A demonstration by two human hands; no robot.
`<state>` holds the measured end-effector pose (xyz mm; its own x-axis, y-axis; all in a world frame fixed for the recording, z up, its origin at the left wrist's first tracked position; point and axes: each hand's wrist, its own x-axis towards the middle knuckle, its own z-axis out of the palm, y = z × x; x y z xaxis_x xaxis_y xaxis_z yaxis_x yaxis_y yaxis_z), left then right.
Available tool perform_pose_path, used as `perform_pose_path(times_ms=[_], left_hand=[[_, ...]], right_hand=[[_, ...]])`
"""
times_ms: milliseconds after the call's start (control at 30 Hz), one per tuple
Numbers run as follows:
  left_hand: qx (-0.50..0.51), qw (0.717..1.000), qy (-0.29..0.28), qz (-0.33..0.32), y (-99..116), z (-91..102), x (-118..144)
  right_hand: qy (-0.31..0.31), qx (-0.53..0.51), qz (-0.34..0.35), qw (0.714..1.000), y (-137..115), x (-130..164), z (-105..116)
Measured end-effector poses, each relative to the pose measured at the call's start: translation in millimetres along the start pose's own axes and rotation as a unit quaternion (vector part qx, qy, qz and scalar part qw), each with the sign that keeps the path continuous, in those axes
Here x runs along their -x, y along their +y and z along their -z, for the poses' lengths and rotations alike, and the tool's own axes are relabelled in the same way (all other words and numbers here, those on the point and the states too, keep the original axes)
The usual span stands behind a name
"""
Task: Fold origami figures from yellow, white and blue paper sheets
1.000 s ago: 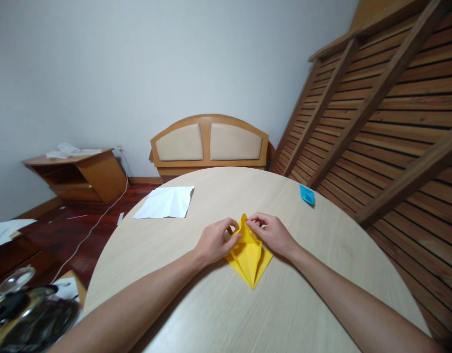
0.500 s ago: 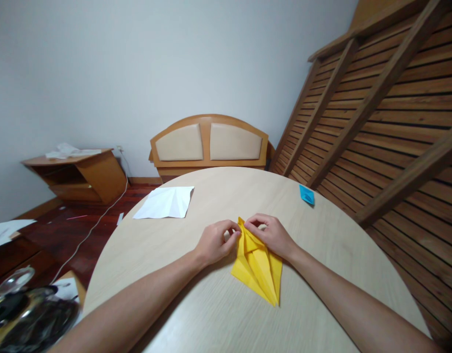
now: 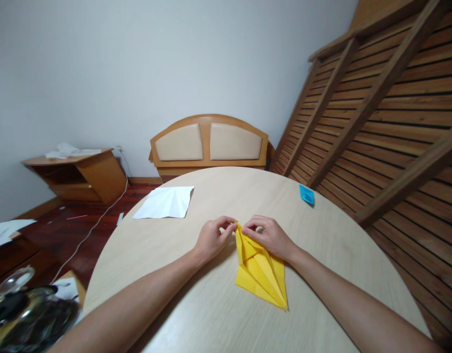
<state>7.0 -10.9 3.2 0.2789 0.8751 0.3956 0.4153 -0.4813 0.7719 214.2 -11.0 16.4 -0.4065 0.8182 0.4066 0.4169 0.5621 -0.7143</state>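
A sheet of yellow folded paper [image 3: 261, 269] lies on the round table [image 3: 196, 314], creased lengthwise, with a pointed end toward me and a narrow tip at the far end. My left hand [image 3: 214, 239] pinches that far tip between thumb and index finger. Just to the right, my right hand [image 3: 270, 236] grips the paper's upper right edge, thumb and fingers pressed together on it. Part of the paper's right side is hidden behind the right hand.
A creased white sheet of paper [image 3: 165, 202] lies at the table's far left. Near the far right edge sits a small blue folded paper [image 3: 307, 195]. Beyond stand a headboard [image 3: 206, 142], a low wooden cabinet [image 3: 97, 179] and a slatted wooden frame [image 3: 358, 127].
The yellow paper has turned slightly, its near point shifting right and its far tip left. My left hand has moved a little to the left and now pinches the tip.
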Motion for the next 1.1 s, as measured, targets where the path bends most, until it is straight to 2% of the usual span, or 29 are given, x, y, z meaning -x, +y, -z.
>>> perform_pose_path(times_ms=[400, 600, 800, 967, 1100], left_hand=[[0.004, 1.000, -0.010, -0.007, 3, 2.1, 0], [-0.027, 1.000, -0.009, -0.002, 2, 0.9, 0], [-0.089, 0.994, 0.034, 0.050, -1, 3.1, -3], [-0.109, 0.988, 0.051, 0.100, -6, 5.3, -6], [-0.145, 0.980, 0.039, 0.128, -9, 6.1, -6]], right_hand=[[-0.008, 0.017, 0.011, 1.000, 0, 1, 0], [-0.018, 0.029, 0.013, 0.999, 2, 2, -1], [-0.014, 0.076, 0.013, 0.997, -6, 2, 2], [-0.067, 0.116, 0.038, 0.990, -15, 4, 4], [-0.111, 0.142, 0.055, 0.982, -18, 5, 4]])
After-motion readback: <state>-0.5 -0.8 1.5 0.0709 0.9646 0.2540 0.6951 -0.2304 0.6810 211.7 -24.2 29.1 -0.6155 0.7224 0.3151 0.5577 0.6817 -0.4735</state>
